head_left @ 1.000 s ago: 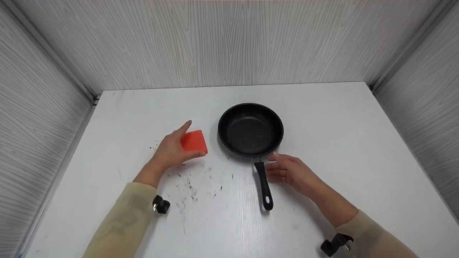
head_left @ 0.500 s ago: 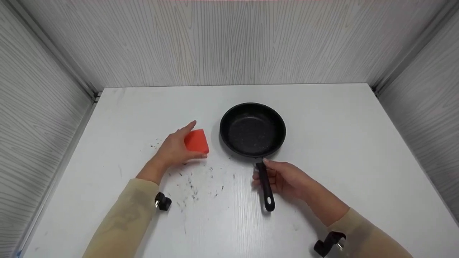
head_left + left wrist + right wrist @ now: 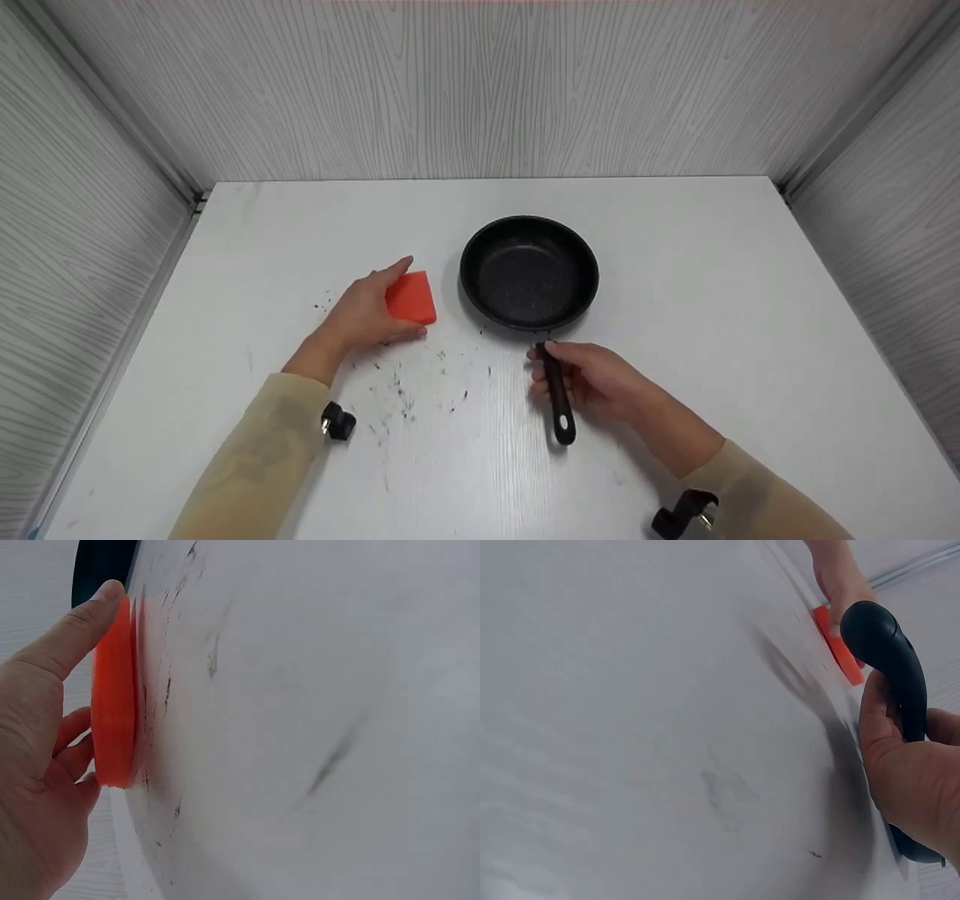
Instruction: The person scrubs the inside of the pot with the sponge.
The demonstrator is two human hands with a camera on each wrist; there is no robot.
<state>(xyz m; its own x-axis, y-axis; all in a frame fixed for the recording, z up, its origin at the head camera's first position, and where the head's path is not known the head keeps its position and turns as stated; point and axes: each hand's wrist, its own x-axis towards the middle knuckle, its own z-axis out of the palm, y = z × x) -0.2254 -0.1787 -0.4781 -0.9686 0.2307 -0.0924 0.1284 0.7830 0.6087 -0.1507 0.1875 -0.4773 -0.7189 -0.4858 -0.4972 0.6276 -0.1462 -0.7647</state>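
An orange-red sponge (image 3: 411, 298) lies on the white table, left of a black frying pan (image 3: 529, 277). My left hand (image 3: 364, 315) grips it from the left, thumb at the near edge and fingers at the far one. In the left wrist view the sponge (image 3: 114, 705) sits between thumb and fingers, its underside close to the tabletop. The pan rests with its handle (image 3: 561, 409) towards me. From the right, my right hand (image 3: 604, 379) holds that handle near the pan, thumb on top and fingers curled beneath, as the right wrist view also shows.
Dark crumbs and smudges (image 3: 405, 405) are scattered over the white table (image 3: 712, 300), mostly in front of the sponge. Grey wood-patterned panels stand behind (image 3: 480, 90) and on both sides. Each wrist carries a small black camera mount.
My right hand has moved left from beside the handle and taken hold of it. The fingers of my left hand have drawn in slightly on the sponge. The pan stays on the table.
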